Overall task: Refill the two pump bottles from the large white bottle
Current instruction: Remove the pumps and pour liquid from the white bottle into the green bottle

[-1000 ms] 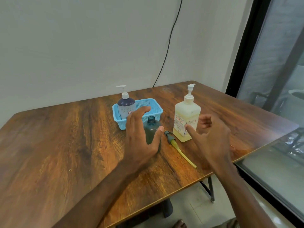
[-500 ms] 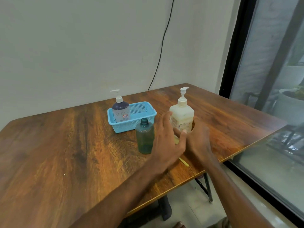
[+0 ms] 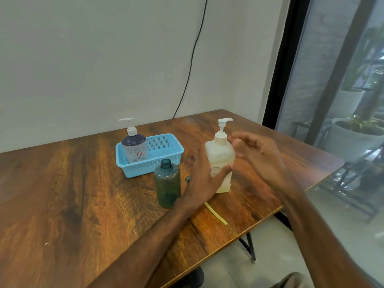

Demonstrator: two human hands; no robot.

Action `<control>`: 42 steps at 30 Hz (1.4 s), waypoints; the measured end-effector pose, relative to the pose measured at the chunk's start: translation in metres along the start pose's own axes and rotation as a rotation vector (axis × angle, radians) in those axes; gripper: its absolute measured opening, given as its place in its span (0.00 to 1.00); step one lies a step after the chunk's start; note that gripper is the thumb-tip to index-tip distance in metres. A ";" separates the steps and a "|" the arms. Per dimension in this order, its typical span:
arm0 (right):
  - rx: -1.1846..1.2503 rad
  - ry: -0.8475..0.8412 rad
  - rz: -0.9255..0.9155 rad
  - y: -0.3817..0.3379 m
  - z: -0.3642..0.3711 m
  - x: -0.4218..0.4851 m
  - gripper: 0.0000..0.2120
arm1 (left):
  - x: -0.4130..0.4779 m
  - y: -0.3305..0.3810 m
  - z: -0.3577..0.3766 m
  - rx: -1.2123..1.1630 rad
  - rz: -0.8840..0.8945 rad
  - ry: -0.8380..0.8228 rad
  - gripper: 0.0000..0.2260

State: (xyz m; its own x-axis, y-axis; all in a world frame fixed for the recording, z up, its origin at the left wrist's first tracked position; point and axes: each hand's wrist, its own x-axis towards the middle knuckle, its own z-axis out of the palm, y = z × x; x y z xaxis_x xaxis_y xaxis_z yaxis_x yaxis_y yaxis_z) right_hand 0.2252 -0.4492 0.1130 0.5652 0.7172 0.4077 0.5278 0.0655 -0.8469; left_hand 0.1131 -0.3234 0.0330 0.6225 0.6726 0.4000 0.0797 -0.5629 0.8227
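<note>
My left hand (image 3: 204,179) grips the large white bottle (image 3: 220,156); my right hand (image 3: 261,156) curls its fingers loosely beside the pump (image 3: 223,123), empty.

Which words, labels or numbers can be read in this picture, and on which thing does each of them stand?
"CHG": printed sideways on the label of the large white bottle. The left hand partly covers this label, and its smaller print is too blurred to read.
Red-framed sticker on the purple pump bottle: its marks are too blurred to read.
Green bottle and blue basket: no text shows.
</note>
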 end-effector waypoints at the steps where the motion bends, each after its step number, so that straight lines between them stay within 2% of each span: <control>1: -0.001 0.011 -0.008 -0.005 0.007 0.004 0.19 | 0.000 -0.002 -0.001 -0.012 -0.002 0.001 0.37; 3: -0.083 0.070 -0.006 -0.009 0.022 0.011 0.26 | 0.000 -0.001 -0.003 -0.032 -0.003 -0.011 0.36; 5: -0.147 0.159 -0.020 -0.012 0.034 0.015 0.28 | -0.002 0.000 -0.003 -0.037 0.006 -0.021 0.37; 10: -0.170 0.341 -0.106 -0.004 0.051 0.017 0.22 | 0.000 -0.007 -0.001 -0.055 0.036 -0.002 0.40; 15: -0.176 0.336 -0.099 -0.003 0.054 0.021 0.17 | 0.000 -0.008 0.001 -0.055 0.035 -0.001 0.42; 17: -0.138 0.281 -0.100 -0.001 0.051 0.023 0.15 | 0.002 -0.009 0.001 -0.063 0.021 -0.020 0.42; 20: -0.109 0.101 -0.095 0.005 0.038 0.028 0.12 | 0.001 -0.010 -0.003 -0.086 0.030 -0.047 0.38; 25: 0.124 -0.316 -0.062 0.003 0.016 0.030 0.16 | 0.002 -0.010 -0.006 -0.121 0.043 -0.056 0.36; 27: 0.174 -0.353 -0.044 0.003 0.017 0.022 0.20 | 0.002 -0.010 -0.005 -0.119 0.044 -0.060 0.37; 29: 0.179 -0.224 0.001 0.002 0.022 0.012 0.23 | 0.002 -0.010 -0.005 -0.100 0.038 -0.063 0.37; 32: 0.005 0.109 -0.068 -0.004 0.029 0.007 0.27 | 0.003 -0.010 -0.005 -0.089 0.040 -0.054 0.38; 34: -0.065 0.245 -0.079 -0.009 0.032 0.009 0.28 | 0.002 -0.009 -0.005 -0.108 0.027 -0.061 0.40; 38: -0.213 0.365 -0.078 -0.011 0.047 0.012 0.26 | 0.004 -0.010 -0.004 -0.079 0.012 -0.072 0.41; 42: -0.248 0.449 -0.114 -0.010 0.055 0.012 0.23 | 0.005 -0.011 -0.005 -0.077 0.041 -0.075 0.40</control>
State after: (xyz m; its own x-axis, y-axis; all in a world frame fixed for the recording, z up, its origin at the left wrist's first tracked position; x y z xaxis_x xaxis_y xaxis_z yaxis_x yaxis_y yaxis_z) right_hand 0.1920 -0.4033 0.1074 0.6830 0.3437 0.6445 0.7051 -0.0799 -0.7046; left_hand 0.1113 -0.3113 0.0277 0.6811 0.6103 0.4045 -0.0052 -0.5484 0.8362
